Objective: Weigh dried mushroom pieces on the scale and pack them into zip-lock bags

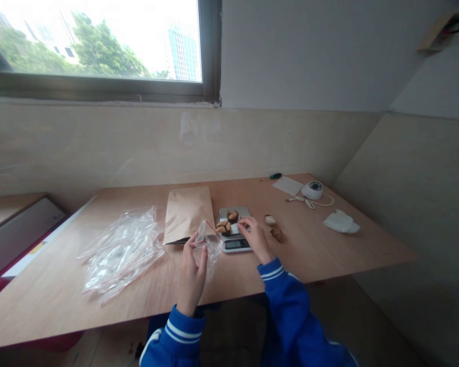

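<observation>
My left hand holds a small clear zip bag with a red seal line, its thumb and fingers round the bag's left side. The bag is tilted beside the kitchen scale, which has a dark display at its near side. Two brown-and-tan pieces, perhaps dried mushrooms, lie at the scale: a near piece by the bag's mouth and a far piece. Over the scale's right part, my right hand has its fingertips pinched together; what they hold, if anything, I cannot make out.
A pale piece and a brown piece lie right of the scale. Left are a brown paper pouch and a heap of clear bags. Farther right are a white camera-like device, a screwdriver and crumpled white tissue.
</observation>
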A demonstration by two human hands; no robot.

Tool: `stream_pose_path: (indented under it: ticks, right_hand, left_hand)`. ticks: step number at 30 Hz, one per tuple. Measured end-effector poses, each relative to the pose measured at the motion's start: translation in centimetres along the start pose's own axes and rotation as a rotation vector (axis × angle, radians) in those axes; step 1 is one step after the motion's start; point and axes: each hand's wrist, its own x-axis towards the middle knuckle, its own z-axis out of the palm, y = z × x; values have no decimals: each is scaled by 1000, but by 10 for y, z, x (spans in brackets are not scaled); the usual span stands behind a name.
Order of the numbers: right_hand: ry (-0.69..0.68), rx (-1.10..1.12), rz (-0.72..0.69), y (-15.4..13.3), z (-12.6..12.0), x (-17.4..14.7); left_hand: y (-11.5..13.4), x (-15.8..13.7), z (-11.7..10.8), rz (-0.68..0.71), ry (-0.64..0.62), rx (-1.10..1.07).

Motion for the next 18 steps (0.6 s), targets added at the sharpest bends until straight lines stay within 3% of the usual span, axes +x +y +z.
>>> stream_pose_path:
  ticks: [5,10,14,18]
  right_hand:
    - [37,44,30,0,3,-2]
    - [111,227,161,-7,-1,1]
    - [155,464,192,-44,-3,0]
    - [-21,563,121,-84,0,-4]
  left_hand:
    - [1,-1,3,-32,-21,-19]
    - [1,-2,3,-47,-27,-69]
    - [3,-4,7,-59,-44,-118]
    - [3,-8,12,-85,-65,-215]
